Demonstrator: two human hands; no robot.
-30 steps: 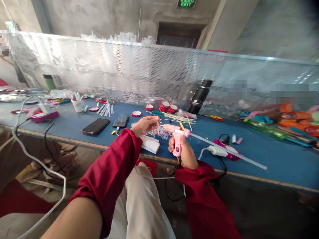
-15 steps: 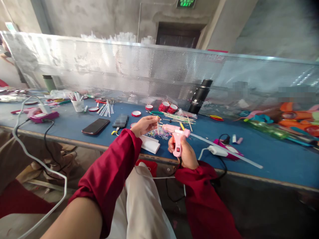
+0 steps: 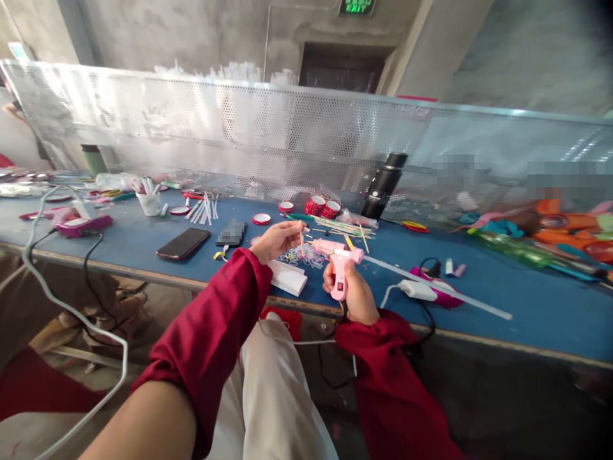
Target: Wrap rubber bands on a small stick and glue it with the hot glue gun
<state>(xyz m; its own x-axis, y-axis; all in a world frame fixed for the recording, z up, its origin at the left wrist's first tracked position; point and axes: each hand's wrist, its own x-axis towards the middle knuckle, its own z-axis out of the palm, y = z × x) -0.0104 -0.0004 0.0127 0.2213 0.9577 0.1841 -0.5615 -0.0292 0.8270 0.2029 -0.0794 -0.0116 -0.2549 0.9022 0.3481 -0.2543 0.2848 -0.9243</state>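
Observation:
Over the blue table, my left hand [image 3: 282, 239] pinches a thin pale stick [image 3: 302, 243] that points downward from the fingertips. My right hand [image 3: 358, 291] is wrapped round the handle of a pink glue gun [image 3: 339, 271], its nozzle aimed left at the stick, a small distance from it. A long translucent glue stick [image 3: 445, 289] juts out of the back of the gun. Beneath my hands lies a pile of small pastel-coloured pieces [image 3: 313, 257], too small to make out. A folded white paper or card [image 3: 288, 279] rests near the table edge, below my left wrist.
Left of my hands lie a phone [image 3: 183, 243] and a cup of white sticks [image 3: 149, 201]. Behind stand red tins [image 3: 316, 205] and a black flask [image 3: 384, 186]. A purple power strip [image 3: 445, 297] with cables sits right. A perforated metal screen [image 3: 268, 140] runs behind the table.
The glue gun has shifted very slightly left and down, and its glue stick's free end has moved a little right and up. My left hand has barely moved.

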